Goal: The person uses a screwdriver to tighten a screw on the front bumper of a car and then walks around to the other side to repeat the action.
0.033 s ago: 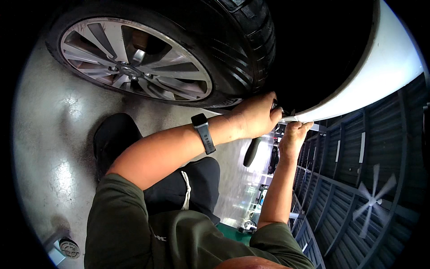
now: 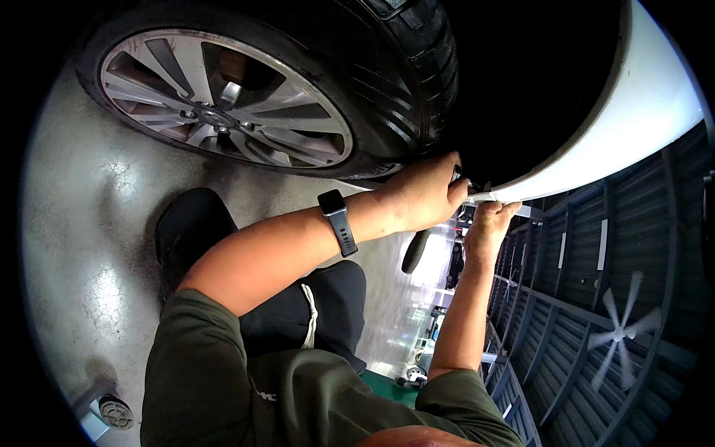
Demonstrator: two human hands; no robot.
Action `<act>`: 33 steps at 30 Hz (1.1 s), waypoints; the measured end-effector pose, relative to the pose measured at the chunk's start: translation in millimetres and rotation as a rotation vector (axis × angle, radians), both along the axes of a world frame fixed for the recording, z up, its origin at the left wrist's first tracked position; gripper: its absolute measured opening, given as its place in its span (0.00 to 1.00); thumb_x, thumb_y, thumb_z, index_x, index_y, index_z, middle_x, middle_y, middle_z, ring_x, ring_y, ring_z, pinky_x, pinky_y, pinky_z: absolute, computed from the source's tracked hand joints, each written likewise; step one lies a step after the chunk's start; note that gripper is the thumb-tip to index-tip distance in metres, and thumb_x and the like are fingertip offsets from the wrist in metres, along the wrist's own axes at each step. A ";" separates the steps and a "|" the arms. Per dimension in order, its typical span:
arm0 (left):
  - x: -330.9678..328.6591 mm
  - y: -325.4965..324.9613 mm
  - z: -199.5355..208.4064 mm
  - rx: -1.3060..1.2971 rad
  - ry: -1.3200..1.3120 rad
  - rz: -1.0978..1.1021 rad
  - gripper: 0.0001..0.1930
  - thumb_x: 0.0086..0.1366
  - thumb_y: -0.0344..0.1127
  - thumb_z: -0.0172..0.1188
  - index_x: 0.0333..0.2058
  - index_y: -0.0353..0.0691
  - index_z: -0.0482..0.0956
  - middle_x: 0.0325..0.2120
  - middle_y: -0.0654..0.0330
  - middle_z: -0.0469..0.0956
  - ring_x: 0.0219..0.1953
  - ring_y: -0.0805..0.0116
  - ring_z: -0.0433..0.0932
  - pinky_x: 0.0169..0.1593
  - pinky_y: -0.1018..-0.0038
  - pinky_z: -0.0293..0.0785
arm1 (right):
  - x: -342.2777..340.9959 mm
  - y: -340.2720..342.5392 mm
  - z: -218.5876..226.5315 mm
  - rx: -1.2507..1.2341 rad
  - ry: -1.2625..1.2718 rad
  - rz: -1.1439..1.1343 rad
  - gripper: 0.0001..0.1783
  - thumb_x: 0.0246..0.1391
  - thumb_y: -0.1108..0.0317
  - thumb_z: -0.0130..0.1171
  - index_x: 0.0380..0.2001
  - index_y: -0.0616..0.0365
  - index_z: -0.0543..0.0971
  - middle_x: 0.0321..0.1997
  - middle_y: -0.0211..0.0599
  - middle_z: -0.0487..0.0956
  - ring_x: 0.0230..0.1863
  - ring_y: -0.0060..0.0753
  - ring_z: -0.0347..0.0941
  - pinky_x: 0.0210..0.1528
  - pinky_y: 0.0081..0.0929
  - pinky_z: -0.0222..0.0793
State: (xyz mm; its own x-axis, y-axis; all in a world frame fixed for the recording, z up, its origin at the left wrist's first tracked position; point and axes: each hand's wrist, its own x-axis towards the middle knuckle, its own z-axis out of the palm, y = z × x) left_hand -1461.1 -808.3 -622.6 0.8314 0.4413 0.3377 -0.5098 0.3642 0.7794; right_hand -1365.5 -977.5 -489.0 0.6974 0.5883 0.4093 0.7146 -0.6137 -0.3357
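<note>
Work at the wheel arch, mid-course. The person's left hand (image 2: 428, 195), with a black smartwatch (image 2: 339, 220) on its wrist, is clenched around the upper part of a tool with a dark, rounded handle (image 2: 415, 252). The handle hangs down below the fist, while the working end is hidden where the fist meets the lower edge of the white painted car fender (image 2: 596, 149). The right hand (image 2: 488, 227) reaches up from below, and its fingers are pressed against the underside of that same fender lip, just beside the left hand. Whether it pinches something small or only steadies the lip cannot be told. Beside the hands, towards the grey glossy concrete floor (image 2: 82, 246), stands the black tyre (image 2: 417, 82) on its silver multi-spoke alloy wheel (image 2: 223, 104), still mounted in the dark arch. By judgement, the job is under way but not finished: the tool is engaged at the fender's edge, no freed fastener, clip or panel shows anywhere, and the arch interior is too dark to show what has been loosened. Removing or seating whatever sits at the lip appears to remain. Compared with the earlier frame, nothing visibly differs: both hands, the tool handle, the wheel and the person's dark green shirt (image 2: 223, 387) occupy the same positions.
</note>
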 end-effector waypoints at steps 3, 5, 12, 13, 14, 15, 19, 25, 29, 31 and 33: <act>-4.5 2.5 -1.8 0.012 -0.018 -0.042 0.13 0.70 0.36 0.57 0.47 0.32 0.76 0.32 0.40 0.82 0.37 0.42 0.84 0.41 0.56 0.79 | -1.1 1.2 0.1 -0.004 0.007 -0.007 0.75 0.41 0.18 0.61 0.72 0.66 0.43 0.69 0.48 0.62 0.69 0.41 0.61 0.73 0.40 0.57; -5.3 5.6 -2.1 0.063 -0.050 0.026 0.15 0.74 0.42 0.54 0.42 0.32 0.76 0.26 0.50 0.81 0.30 0.50 0.83 0.36 0.58 0.79 | -4.2 5.9 -2.5 0.019 0.031 0.015 0.75 0.41 0.17 0.60 0.72 0.67 0.44 0.68 0.49 0.62 0.68 0.40 0.62 0.72 0.39 0.57; -6.5 19.6 7.1 -0.467 0.057 -0.756 0.24 0.78 0.50 0.46 0.39 0.32 0.79 0.16 0.64 0.74 0.17 0.69 0.71 0.27 0.66 0.76 | -6.4 4.2 -1.2 -0.018 -0.037 -0.021 0.76 0.43 0.15 0.56 0.73 0.68 0.43 0.68 0.50 0.63 0.68 0.39 0.61 0.73 0.39 0.54; 0.0 6.4 5.6 -0.172 0.115 -0.339 0.21 0.77 0.47 0.48 0.46 0.31 0.76 0.18 0.57 0.78 0.20 0.66 0.77 0.30 0.66 0.77 | -5.6 2.7 -1.8 -0.017 -0.038 -0.026 0.76 0.43 0.15 0.56 0.73 0.68 0.43 0.68 0.50 0.63 0.68 0.39 0.61 0.73 0.39 0.54; -4.0 12.0 7.0 -0.171 0.115 -0.341 0.21 0.77 0.47 0.48 0.46 0.31 0.76 0.18 0.57 0.78 0.20 0.66 0.77 0.30 0.66 0.77 | -4.4 2.1 -2.2 0.000 -0.023 -0.028 0.75 0.44 0.15 0.56 0.73 0.67 0.43 0.69 0.50 0.62 0.68 0.39 0.61 0.73 0.39 0.54; -9.4 19.7 8.2 -0.159 0.124 -0.405 0.20 0.76 0.46 0.50 0.48 0.32 0.76 0.19 0.54 0.79 0.21 0.64 0.79 0.31 0.65 0.78 | -3.6 1.4 -2.4 0.018 -0.008 -0.032 0.75 0.44 0.15 0.56 0.74 0.66 0.43 0.70 0.49 0.61 0.69 0.39 0.61 0.74 0.38 0.54; -1.4 9.6 -0.5 -0.019 0.076 -0.225 0.17 0.74 0.42 0.53 0.49 0.32 0.75 0.24 0.48 0.81 0.28 0.55 0.84 0.36 0.62 0.79 | -4.7 7.9 -4.8 0.015 -0.028 -0.013 0.74 0.45 0.16 0.56 0.74 0.65 0.43 0.72 0.48 0.60 0.71 0.38 0.60 0.74 0.39 0.53; 5.4 -3.8 -6.0 -0.016 0.012 -0.096 0.15 0.72 0.40 0.56 0.48 0.33 0.75 0.34 0.44 0.82 0.36 0.47 0.84 0.40 0.59 0.79 | 0.5 1.1 -1.8 0.005 -0.030 0.011 0.72 0.45 0.19 0.60 0.75 0.62 0.43 0.73 0.45 0.60 0.71 0.38 0.59 0.74 0.39 0.54; 3.1 -5.8 -7.9 0.019 0.013 -0.028 0.14 0.72 0.39 0.57 0.47 0.35 0.74 0.32 0.44 0.82 0.34 0.46 0.84 0.39 0.59 0.79 | 0.6 0.0 -1.6 0.062 0.056 0.043 0.73 0.42 0.21 0.64 0.75 0.58 0.44 0.72 0.42 0.61 0.71 0.37 0.60 0.74 0.39 0.56; 1.5 -6.2 -8.9 -0.009 -0.020 -0.034 0.13 0.72 0.38 0.57 0.47 0.36 0.73 0.31 0.44 0.81 0.33 0.47 0.83 0.38 0.58 0.79 | -0.7 -1.1 -0.9 0.057 0.063 0.034 0.73 0.41 0.22 0.65 0.75 0.57 0.44 0.72 0.40 0.61 0.71 0.37 0.60 0.74 0.39 0.57; -1.7 -4.7 -8.9 -0.026 -0.032 -0.038 0.12 0.72 0.38 0.57 0.47 0.36 0.73 0.30 0.45 0.81 0.33 0.47 0.83 0.37 0.58 0.79 | -6.4 3.7 -2.1 0.081 0.094 0.031 0.72 0.41 0.23 0.66 0.75 0.56 0.44 0.72 0.40 0.61 0.71 0.37 0.60 0.74 0.39 0.57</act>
State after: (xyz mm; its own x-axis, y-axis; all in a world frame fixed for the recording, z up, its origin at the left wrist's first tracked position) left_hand -1462.8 -812.9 -631.5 0.8366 0.4188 0.3532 -0.5199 0.4037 0.7528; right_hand -1371.9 -973.8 -491.0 0.7168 0.5780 0.3901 0.6961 -0.5596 -0.4498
